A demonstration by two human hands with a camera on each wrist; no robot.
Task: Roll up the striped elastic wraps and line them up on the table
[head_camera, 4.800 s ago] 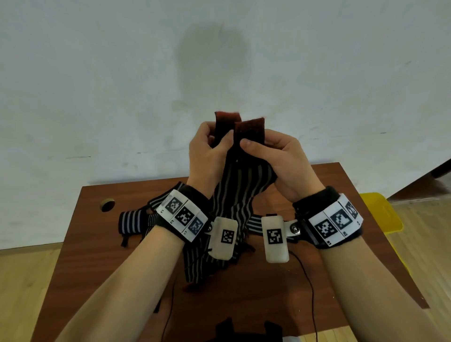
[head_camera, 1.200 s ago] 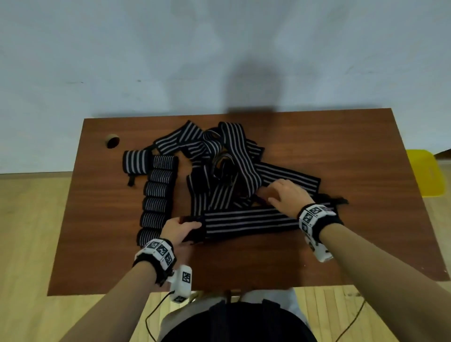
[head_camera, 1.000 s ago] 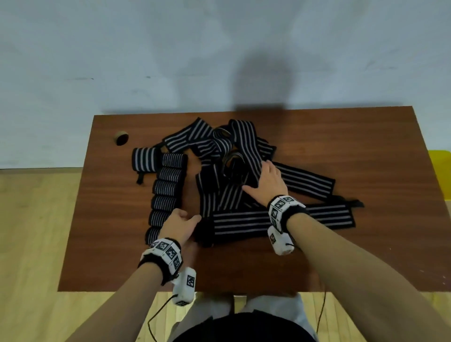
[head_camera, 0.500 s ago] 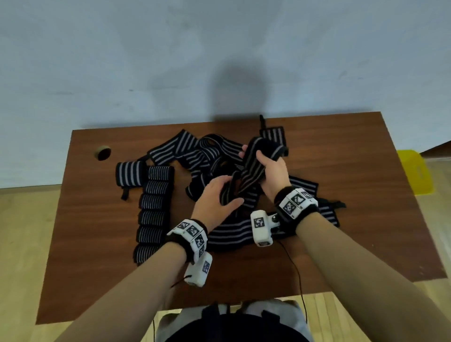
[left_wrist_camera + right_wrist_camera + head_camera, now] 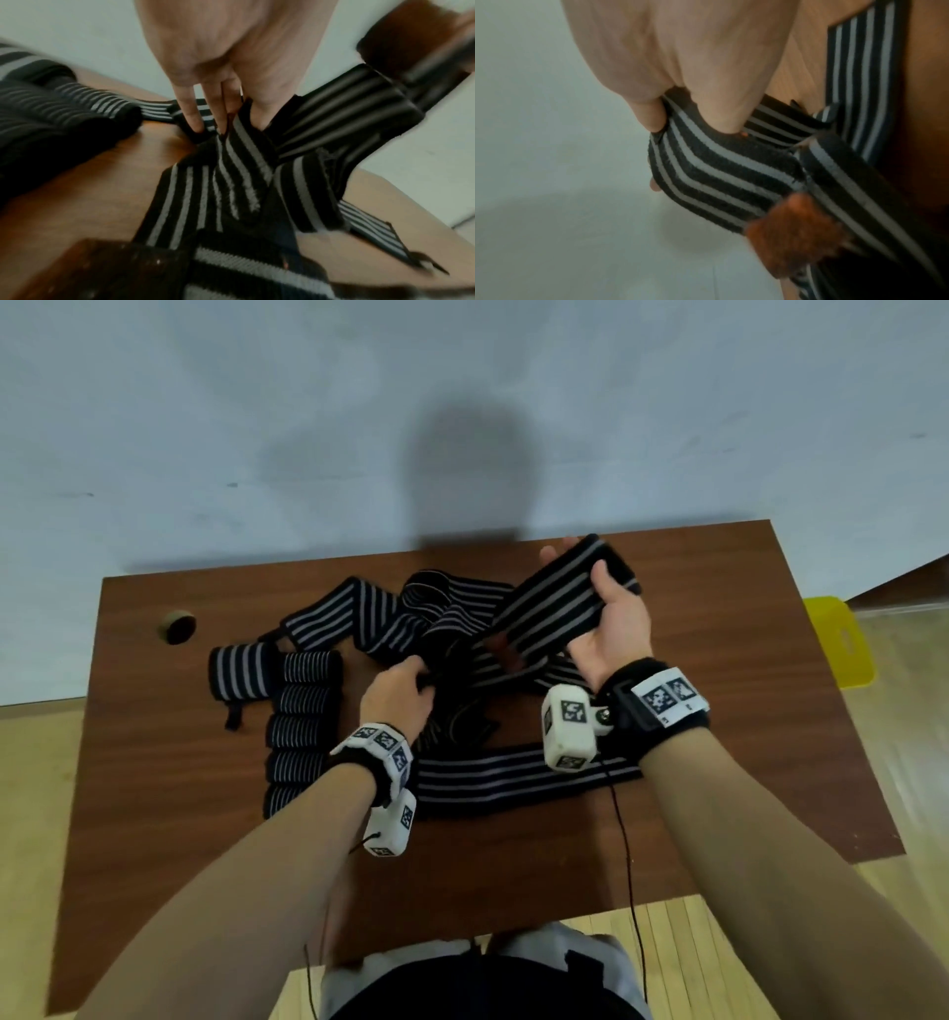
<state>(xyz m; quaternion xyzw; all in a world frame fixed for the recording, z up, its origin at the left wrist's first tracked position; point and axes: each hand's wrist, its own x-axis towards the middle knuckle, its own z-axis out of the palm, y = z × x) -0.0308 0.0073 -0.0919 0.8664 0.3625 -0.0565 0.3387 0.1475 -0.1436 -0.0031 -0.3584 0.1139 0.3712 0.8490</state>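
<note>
- striped wrap [image 5: 552, 608] in my right hand [image 5: 613, 629] is lifted off the table [image 5: 719, 711]; my thumb crosses its end from above and my fingers [image 5: 554, 552] come up behind it, so it is gripped across its width.
- from there the strip slopes down and left into the loose tangle of wraps [image 5: 436, 629] at the middle of the table.
- right wrist view shows the same grip close up [image 5: 721, 170], with a fuzzy rust-brown patch [image 5: 795, 233] on the strip just below my hand [image 5: 680, 60].
- my left hand [image 5: 398, 701] is down at the near left side of the tangle, knuckles up, fingers curled into the dark fabric; in the left wrist view my fingers [image 5: 190, 113] and thumb pinch a striped strip [image 5: 239, 154], though that picture is blurred.
- one long wrap [image 5: 513, 778] lies flat and straight along the near side of the heap, running left to right under my wrists.
- rolled wraps [image 5: 303, 726] stand in a column at the left, touching one another, with a larger roll [image 5: 241, 670] just beside the farthest one.
- a round hole [image 5: 177, 627] sits in the far left corner of the table.
- something yellow [image 5: 839, 639] lies on the floor past the right edge.
</note>
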